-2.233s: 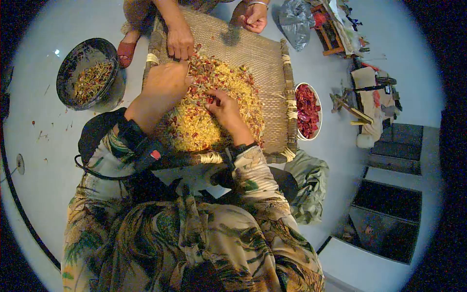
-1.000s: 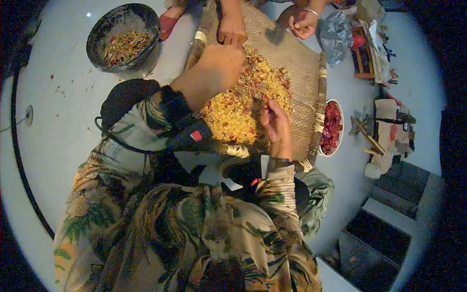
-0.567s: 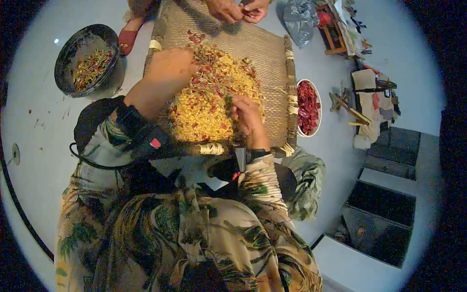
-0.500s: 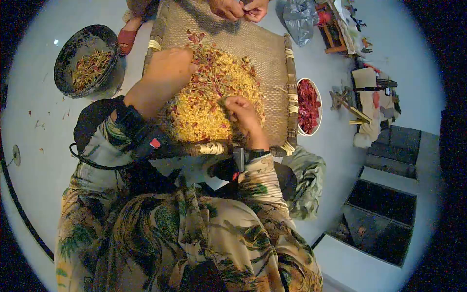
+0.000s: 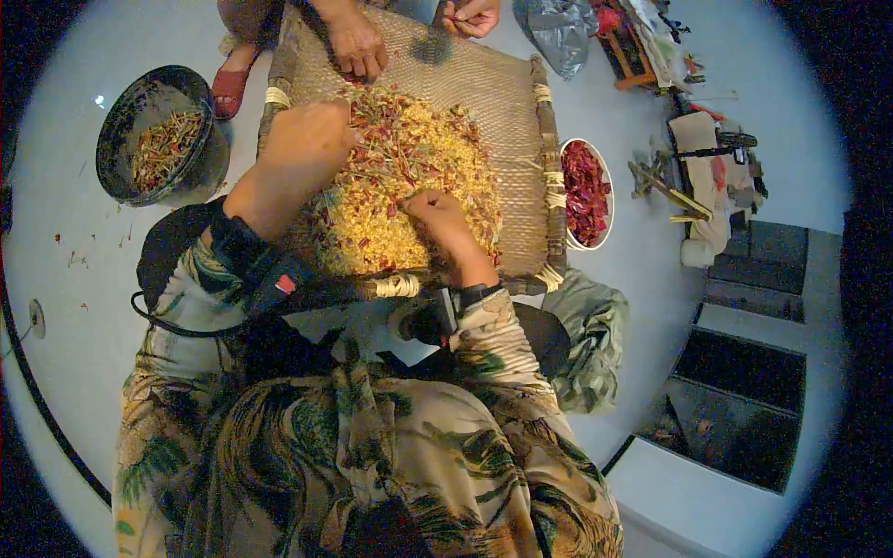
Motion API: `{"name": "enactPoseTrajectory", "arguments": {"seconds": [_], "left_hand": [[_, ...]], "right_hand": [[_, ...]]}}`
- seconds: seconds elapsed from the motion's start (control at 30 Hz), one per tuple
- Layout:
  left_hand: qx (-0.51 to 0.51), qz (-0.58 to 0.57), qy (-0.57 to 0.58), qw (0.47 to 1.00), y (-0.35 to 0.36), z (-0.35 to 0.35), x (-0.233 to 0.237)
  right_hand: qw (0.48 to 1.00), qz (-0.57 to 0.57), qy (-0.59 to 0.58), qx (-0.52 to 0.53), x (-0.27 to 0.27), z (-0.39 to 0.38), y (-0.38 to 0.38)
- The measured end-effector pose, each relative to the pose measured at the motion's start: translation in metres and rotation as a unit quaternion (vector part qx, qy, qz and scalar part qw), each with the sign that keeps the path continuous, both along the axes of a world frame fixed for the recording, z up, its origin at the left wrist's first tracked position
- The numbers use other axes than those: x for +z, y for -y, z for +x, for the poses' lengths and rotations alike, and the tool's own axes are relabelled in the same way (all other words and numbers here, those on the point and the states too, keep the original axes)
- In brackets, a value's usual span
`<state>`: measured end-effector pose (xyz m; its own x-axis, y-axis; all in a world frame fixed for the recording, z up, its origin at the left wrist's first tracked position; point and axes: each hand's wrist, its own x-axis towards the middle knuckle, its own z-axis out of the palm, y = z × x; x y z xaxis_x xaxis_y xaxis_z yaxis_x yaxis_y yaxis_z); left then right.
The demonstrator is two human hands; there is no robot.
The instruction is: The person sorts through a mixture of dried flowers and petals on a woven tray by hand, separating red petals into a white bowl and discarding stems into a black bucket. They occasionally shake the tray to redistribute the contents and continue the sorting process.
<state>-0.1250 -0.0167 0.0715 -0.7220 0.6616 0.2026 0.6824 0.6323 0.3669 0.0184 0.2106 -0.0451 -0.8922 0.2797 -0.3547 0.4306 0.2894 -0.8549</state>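
Note:
A heap of yellow seeds (image 5: 372,228), mixed with dried red chili bits and stems (image 5: 395,153), lies on a woven surface (image 5: 516,121) with a wooden frame. My left hand (image 5: 305,144) is over the heap's left side, fingers curled down and closed; whatever they hold is hidden. Low over the seeds, nearer to me, my right hand (image 5: 442,223) is closed in a pinch at its fingertips. The small thing there is too small to name. Across the heap, a co-worker's hand (image 5: 358,45) reaches down at its far edge; their other hand (image 5: 473,17) has its fingers pinched together.
A black bucket (image 5: 110,153) with stems inside stands on the floor at left. On the right, a white bowl (image 5: 609,200) holds dried red chilies (image 5: 584,191). A grey plastic bag (image 5: 558,35) lies at the far right corner, and a co-worker's red slipper (image 5: 230,88) at the far left.
My right hand has moved left over the seeds, still pinched. My left hand has shifted slightly left. One co-worker's hand has come down to the heap's far edge; their hands are now apart.

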Motion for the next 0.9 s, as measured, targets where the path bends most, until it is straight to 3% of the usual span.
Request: {"name": "enactPoseTrajectory", "arguments": {"seconds": [0.13, 0.23, 0.33, 0.37, 0.47, 0.6, 0.67, 0.7, 0.8, 0.9], "left_hand": [[0.016, 0.048, -0.061, 0.997, -0.002, 0.006, -0.003], [0.008, 0.051, -0.091, 0.995, -0.001, 0.006, -0.004], [0.001, 0.038, -0.094, 0.995, 0.0, 0.004, -0.009], [-0.003, 0.033, -0.094, 0.995, -0.001, 0.002, -0.011], [0.01, 0.044, -0.082, 0.996, -0.003, 0.001, -0.014], [0.026, 0.024, -0.039, 0.999, -0.004, -0.001, -0.011], [0.017, 0.068, -0.08, 0.994, -0.003, -0.001, -0.017], [0.017, 0.039, -0.053, 0.998, -0.003, -0.001, -0.014], [0.019, -0.016, 0.004, 1.0, -0.002, 0.002, -0.004], [0.021, -0.01, 0.009, 1.0, -0.003, 0.003, -0.003]], "right_hand": [[0.999, -0.02, -0.046, -0.007, 0.009, 0.003, -0.004], [0.997, 0.056, 0.005, 0.058, 0.028, -0.002, 0.007], [0.967, 0.229, 0.076, 0.083, 0.06, -0.01, 0.039], [0.953, 0.278, 0.071, 0.096, 0.06, -0.01, 0.044], [0.961, 0.253, 0.042, 0.104, 0.022, -0.011, 0.039], [0.991, 0.101, 0.01, 0.083, 0.013, -0.008, 0.023], [0.994, -0.097, 0.046, 0.009, 0.021, -0.004, 0.011], [0.979, -0.195, 0.061, -0.028, 0.032, -0.003, 0.006], [0.923, -0.348, 0.048, -0.155, 0.078, -0.011, -0.001], [0.891, -0.432, -0.019, -0.137, 0.051, -0.011, -0.046]]}}
